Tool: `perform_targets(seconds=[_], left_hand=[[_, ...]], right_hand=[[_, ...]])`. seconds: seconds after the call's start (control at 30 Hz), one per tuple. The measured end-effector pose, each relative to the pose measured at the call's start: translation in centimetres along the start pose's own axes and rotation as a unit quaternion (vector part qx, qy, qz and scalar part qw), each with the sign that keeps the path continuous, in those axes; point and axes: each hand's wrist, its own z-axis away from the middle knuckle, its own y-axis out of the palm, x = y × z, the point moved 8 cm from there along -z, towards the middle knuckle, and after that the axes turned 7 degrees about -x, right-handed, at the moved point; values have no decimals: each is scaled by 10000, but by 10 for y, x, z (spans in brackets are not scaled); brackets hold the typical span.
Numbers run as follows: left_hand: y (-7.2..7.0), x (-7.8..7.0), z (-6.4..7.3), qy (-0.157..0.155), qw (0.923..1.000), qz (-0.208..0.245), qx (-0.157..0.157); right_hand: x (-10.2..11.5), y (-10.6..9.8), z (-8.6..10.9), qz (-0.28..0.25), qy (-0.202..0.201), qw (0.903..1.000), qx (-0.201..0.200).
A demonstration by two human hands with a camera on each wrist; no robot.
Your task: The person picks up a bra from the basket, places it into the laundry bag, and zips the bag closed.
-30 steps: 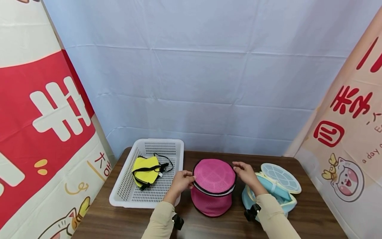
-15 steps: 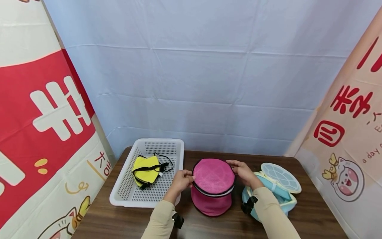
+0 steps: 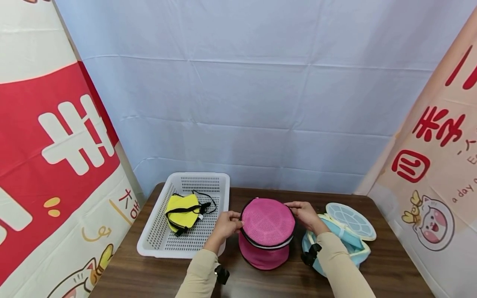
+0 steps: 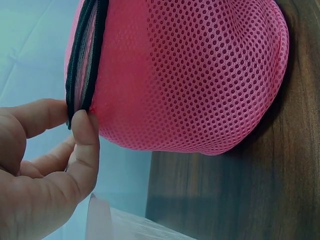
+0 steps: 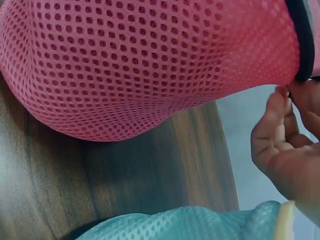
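A round pink mesh laundry bag (image 3: 267, 221) with a black-edged zip rim stands upright on the table in the head view. My left hand (image 3: 227, 225) pinches its rim at the left side; in the left wrist view the thumb and a finger (image 4: 86, 127) grip the dark zip band. On the far right side of the rim is my right hand (image 3: 303, 213). In the right wrist view, its thumb and finger (image 5: 274, 110) pinch the bag's edge just by the dark band. The zip looks closed along the near side; its far side is hidden.
A white plastic basket (image 3: 149, 236) on the left holds a folded yellow bag (image 3: 182, 211) with black straps. Right of the pink bag lies an open light-blue mesh bag (image 3: 311, 265), its patterned lid (image 3: 350, 219) folded back. The brown table (image 3: 268, 285) meets a pale cloth backdrop.
My right hand has moved left onto the bag's rim and pinches it. The bag's top has turned and tilted slightly, and a pale spot shows at its back edge. My left hand holds its place.
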Motion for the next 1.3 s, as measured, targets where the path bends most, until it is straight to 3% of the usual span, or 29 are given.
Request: perform_targets(seconds=[0.13, 0.27, 0.37, 0.7, 0.87, 0.97, 1.1, 1.2, 1.3], left_hand=[[0, -8, 5, 5, 9999, 135, 79], [3, 6, -3, -65, 9997, 218, 94], [3, 8, -4, -81, 9998, 182, 87], [4, 7, -6, -52, 9999, 54, 107], [-1, 1, -12, 88, 9984, -557, -10], [-2, -5, -17, 347, 9906, -1314, -124], [-2, -16, -21, 813, 9720, -2185, -304], [0, -22, -23, 1009, 9614, -2535, -364], [2, -25, -25, 1062, 9574, -2665, -331]], right_hand=[[7, -7, -1, 908, -368, 9940, -494], [22, -9, 4, 2198, -1291, 9629, -883], [29, -7, 8, 2611, -1770, 9432, -1046], [29, -8, 13, 2825, -1767, 9348, -1229], [26, -10, 16, 2892, -1693, 9325, -1346], [26, -10, 17, 2902, -1817, 9291, -1400], [29, -10, 19, 2874, -2017, 9259, -1395], [32, -8, 21, 2867, -2196, 9231, -1326], [35, -7, 22, 2876, -2278, 9214, -1285]])
